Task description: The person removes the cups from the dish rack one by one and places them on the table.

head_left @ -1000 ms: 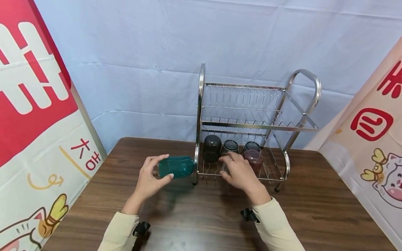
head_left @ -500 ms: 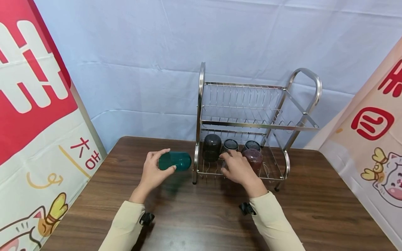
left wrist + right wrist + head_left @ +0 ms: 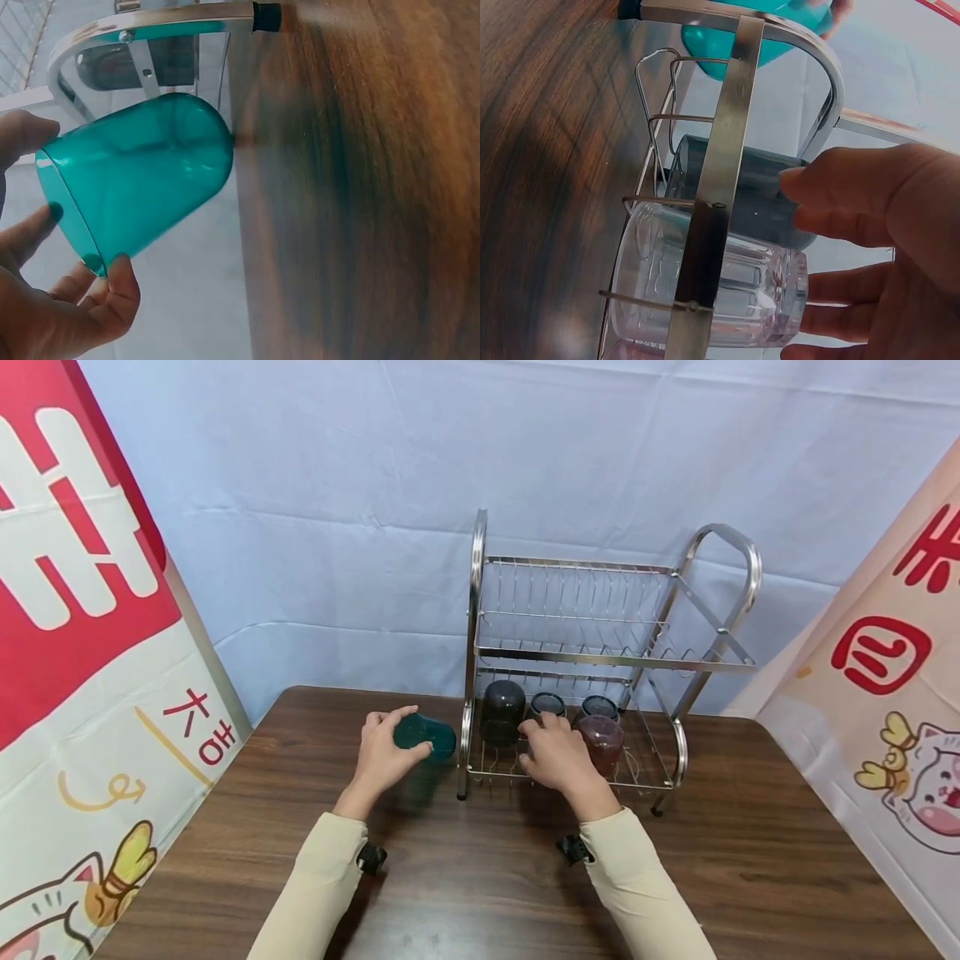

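Head view puts the green cup just left of the rack, near the back edge of the surface; it has shifted toward that edge and its base now dips, suggesting it is being lowered. The left grip is clamped on its rim, fingertips clearest in the left wrist view. The right grip sits loosely apart; right wrist view reveals the upturned clear glass by its fingertips, mostly hidden from the head.
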Demonstrator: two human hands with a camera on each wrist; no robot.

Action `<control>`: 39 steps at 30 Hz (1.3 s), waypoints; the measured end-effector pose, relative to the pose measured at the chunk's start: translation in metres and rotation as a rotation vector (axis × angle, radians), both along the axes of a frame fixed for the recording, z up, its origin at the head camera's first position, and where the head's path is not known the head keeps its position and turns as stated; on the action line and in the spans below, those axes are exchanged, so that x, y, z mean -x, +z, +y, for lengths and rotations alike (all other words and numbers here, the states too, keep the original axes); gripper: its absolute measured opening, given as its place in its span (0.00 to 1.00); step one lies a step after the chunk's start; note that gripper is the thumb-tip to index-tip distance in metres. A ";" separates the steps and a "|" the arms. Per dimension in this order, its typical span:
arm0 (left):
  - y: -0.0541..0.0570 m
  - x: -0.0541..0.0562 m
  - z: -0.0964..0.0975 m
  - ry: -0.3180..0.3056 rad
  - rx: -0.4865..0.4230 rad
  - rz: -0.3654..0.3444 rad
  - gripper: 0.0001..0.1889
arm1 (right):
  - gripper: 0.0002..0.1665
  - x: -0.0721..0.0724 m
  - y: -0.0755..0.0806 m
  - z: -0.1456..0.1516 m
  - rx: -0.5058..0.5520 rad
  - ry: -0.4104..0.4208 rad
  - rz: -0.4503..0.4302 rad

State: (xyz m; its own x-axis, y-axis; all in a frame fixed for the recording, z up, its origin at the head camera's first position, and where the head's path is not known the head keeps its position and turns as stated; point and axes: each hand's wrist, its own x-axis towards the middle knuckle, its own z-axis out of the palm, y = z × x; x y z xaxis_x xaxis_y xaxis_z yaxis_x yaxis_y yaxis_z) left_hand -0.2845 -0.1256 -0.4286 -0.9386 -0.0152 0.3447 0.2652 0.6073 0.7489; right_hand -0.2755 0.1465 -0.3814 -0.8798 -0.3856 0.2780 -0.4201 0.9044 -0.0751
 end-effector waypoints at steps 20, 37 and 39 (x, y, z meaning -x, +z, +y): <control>0.003 0.027 0.024 0.035 0.086 -0.080 0.31 | 0.23 0.004 0.002 -0.004 -0.001 -0.048 -0.115; 0.003 0.039 0.036 0.021 0.174 -0.043 0.32 | 0.23 0.009 -0.002 -0.005 -0.047 -0.062 -0.155; 0.004 0.040 0.037 0.024 0.199 -0.041 0.32 | 0.22 0.010 -0.002 -0.005 -0.043 -0.054 -0.151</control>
